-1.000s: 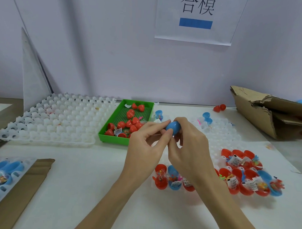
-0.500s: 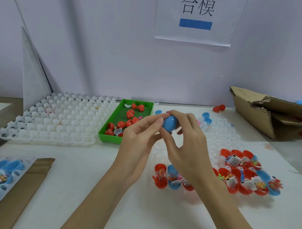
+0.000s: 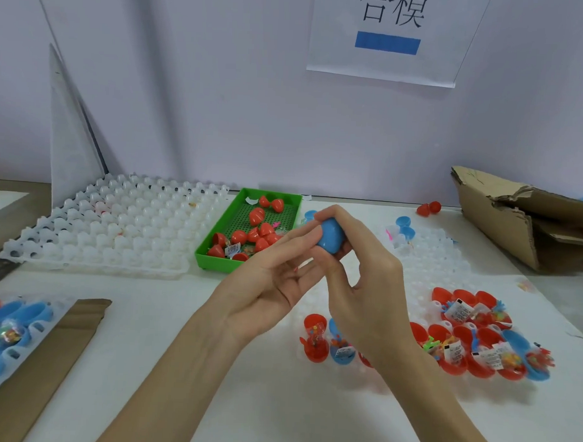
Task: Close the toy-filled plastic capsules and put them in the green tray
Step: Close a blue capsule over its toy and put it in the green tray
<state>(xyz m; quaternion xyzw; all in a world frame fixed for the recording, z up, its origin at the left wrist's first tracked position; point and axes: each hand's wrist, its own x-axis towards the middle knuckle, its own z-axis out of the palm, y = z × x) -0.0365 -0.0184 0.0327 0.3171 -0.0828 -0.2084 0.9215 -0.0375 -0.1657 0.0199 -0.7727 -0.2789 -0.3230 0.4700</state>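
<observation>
A closed blue capsule (image 3: 331, 236) is pinched in the fingertips of my right hand (image 3: 364, 283) above the table's middle. My left hand (image 3: 271, 279) is beside it, palm up and fingers spread, its fingertips just touching the capsule's left side. The green tray (image 3: 216, 263) lies behind and left of my hands and holds several closed red capsules (image 3: 257, 216). Open red and blue capsule halves with toys (image 3: 477, 346) sit in a clear holder at the right front; some are hidden by my right wrist.
A large white cell tray (image 3: 111, 227) lies left of the green tray. A torn cardboard box (image 3: 521, 222) stands at the far right. Blue capsule halves in a holder (image 3: 5, 330) and a cardboard strip (image 3: 47, 361) are at the left front. Loose capsules (image 3: 427, 208) lie by the wall.
Both hands rose and moved toward the green tray with the blue capsule. My left hand loosened its grip and opened out, leaving the capsule in my right fingertips.
</observation>
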